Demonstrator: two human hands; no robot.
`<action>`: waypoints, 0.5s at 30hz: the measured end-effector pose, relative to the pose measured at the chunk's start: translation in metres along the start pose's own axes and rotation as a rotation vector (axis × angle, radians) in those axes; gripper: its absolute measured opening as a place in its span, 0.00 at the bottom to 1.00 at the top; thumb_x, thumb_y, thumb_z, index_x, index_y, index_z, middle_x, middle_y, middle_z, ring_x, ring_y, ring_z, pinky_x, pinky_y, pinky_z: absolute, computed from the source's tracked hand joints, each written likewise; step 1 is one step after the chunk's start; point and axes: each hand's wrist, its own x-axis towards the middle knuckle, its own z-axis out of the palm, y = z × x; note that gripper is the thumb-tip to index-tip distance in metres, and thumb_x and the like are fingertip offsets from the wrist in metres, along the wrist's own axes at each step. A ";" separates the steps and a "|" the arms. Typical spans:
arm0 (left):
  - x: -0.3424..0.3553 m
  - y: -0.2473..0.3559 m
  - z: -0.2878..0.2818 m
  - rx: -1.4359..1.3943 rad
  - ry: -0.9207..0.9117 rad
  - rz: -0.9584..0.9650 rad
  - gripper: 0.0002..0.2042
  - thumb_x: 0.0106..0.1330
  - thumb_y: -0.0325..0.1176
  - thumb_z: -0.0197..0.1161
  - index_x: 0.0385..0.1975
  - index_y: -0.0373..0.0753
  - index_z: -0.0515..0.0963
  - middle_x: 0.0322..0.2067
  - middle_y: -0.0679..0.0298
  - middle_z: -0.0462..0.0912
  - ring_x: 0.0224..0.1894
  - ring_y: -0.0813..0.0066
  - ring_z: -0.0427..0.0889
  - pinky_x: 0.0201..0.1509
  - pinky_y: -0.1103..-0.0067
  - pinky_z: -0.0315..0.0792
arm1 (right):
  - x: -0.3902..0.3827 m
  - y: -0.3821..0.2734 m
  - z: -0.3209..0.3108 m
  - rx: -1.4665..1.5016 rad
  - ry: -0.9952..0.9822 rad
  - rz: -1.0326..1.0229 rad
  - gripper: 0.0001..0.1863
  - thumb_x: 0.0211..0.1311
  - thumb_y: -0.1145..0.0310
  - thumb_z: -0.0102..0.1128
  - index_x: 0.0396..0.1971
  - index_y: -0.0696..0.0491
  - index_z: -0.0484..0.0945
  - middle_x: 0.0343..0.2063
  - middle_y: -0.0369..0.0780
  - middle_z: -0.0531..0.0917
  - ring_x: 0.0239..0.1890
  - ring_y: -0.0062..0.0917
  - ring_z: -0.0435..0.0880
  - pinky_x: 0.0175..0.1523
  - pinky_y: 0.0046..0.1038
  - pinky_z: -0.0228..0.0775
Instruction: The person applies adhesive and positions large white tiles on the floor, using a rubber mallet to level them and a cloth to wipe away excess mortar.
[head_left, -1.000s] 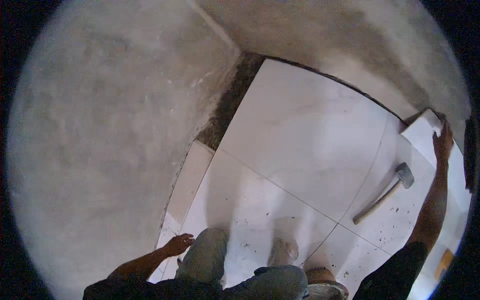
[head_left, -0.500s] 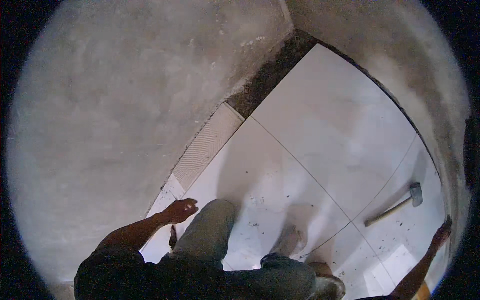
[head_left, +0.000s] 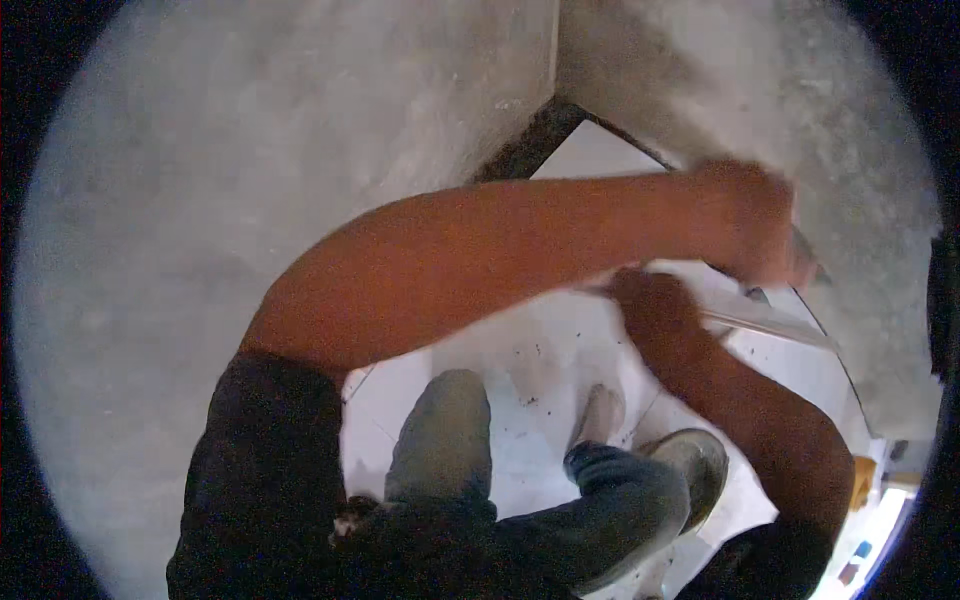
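My left forearm crosses the view to the right. At its end my left hand [head_left: 745, 220] is closed and blurred, with a thin greyish edge showing beside the fingers; I cannot make out what it is. Just below it, my right hand [head_left: 652, 305] is closed too, and a thin grey tip pokes out left of its fingers. A pale narrow strip [head_left: 775, 327] extends right from near the right wrist; whether a hand holds it is unclear. Beneath the arms lie large white floor tiles [head_left: 540, 330]. A dark mallet head [head_left: 756, 294] shows partly between the arms.
A bare grey wall [head_left: 200, 200] rises on the left, meeting another wall [head_left: 720, 80] at the far corner. A dark untiled strip [head_left: 520, 145] runs along the left wall's foot. My bent knees and a shoe [head_left: 700, 470] are over the tiles. Crumbs dot the tiles.
My left hand has swung from the tile edge at the left across to the right. My right hand has come inward from the right wall. The view has shifted.
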 end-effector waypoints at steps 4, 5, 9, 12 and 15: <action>-0.032 0.047 0.074 0.288 -0.546 0.193 0.23 0.48 0.54 0.67 0.32 0.37 0.83 0.35 0.53 0.83 0.37 0.56 0.82 0.43 0.61 0.75 | -0.029 -0.155 -0.002 0.093 -0.108 -0.123 0.14 0.55 0.71 0.53 0.40 0.59 0.78 0.37 0.49 0.82 0.44 0.41 0.80 0.52 0.43 0.70; -0.061 0.031 0.099 0.365 -0.485 0.194 0.19 0.50 0.47 0.65 0.31 0.36 0.82 0.35 0.52 0.83 0.37 0.56 0.83 0.42 0.61 0.76 | -0.026 -0.196 0.005 0.133 -0.115 -0.217 0.14 0.55 0.70 0.53 0.40 0.59 0.78 0.38 0.49 0.81 0.44 0.41 0.80 0.52 0.43 0.70; -0.128 -0.036 0.124 0.420 -0.266 -0.052 0.08 0.54 0.29 0.58 0.29 0.34 0.81 0.30 0.51 0.83 0.32 0.57 0.84 0.37 0.63 0.78 | -0.039 -0.286 0.046 0.203 -0.157 -0.345 0.14 0.55 0.70 0.53 0.40 0.58 0.79 0.39 0.48 0.81 0.46 0.41 0.79 0.54 0.43 0.68; -0.191 -0.091 0.094 0.368 -0.185 -0.280 0.17 0.55 0.43 0.62 0.33 0.32 0.78 0.32 0.50 0.82 0.37 0.53 0.83 0.42 0.61 0.76 | -0.042 -0.331 0.060 0.248 -0.173 -0.408 0.14 0.56 0.69 0.53 0.40 0.58 0.79 0.40 0.48 0.81 0.47 0.41 0.78 0.55 0.43 0.67; -0.215 -0.093 0.114 0.101 -0.254 -0.586 0.23 0.53 0.49 0.63 0.34 0.32 0.77 0.35 0.50 0.81 0.39 0.52 0.82 0.45 0.61 0.75 | -0.041 -0.363 0.075 0.267 -0.192 -0.441 0.14 0.56 0.69 0.53 0.40 0.58 0.79 0.42 0.48 0.80 0.48 0.41 0.77 0.56 0.42 0.66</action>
